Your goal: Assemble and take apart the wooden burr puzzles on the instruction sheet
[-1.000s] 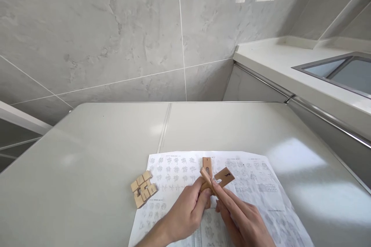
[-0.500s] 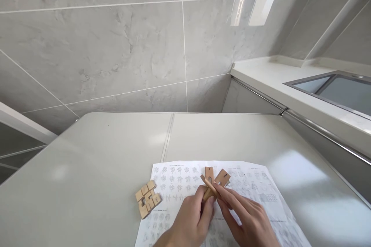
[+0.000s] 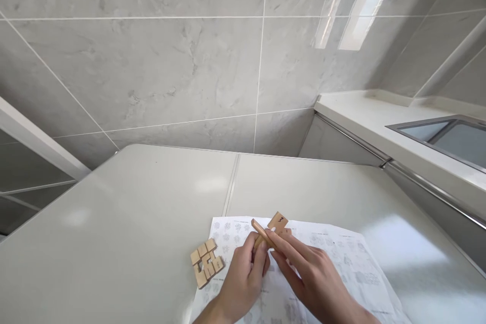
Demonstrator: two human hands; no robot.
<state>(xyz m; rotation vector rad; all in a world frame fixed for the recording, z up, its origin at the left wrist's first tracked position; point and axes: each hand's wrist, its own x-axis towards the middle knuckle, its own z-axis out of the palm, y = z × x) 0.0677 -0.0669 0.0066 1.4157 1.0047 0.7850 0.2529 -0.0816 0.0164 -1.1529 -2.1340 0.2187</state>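
Your L hand (image 3: 243,269) is pinched on the crossed wooden slats (image 3: 261,229), R hand (image 3: 315,266) lies against them (can't tell if clamped), over the paper sheet (image 3: 360,263) nr. its far edge. Slats prob. light, stiff, smooth, a bit slippery; hold flat faces nr. the crossing, not slotted parts. Square-cornered wood block set (image 3: 208,267) straddles sheet's L edge, glossy table (image 3: 152,202) beyond.

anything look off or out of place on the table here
Nothing looks spilled or broken. Slightly askew, the cluster of wooden blocks straddles the left edge of the printed sheet, part on it, part on the table. The held wooden pieces cross at angles, which looks like ordinary handling.
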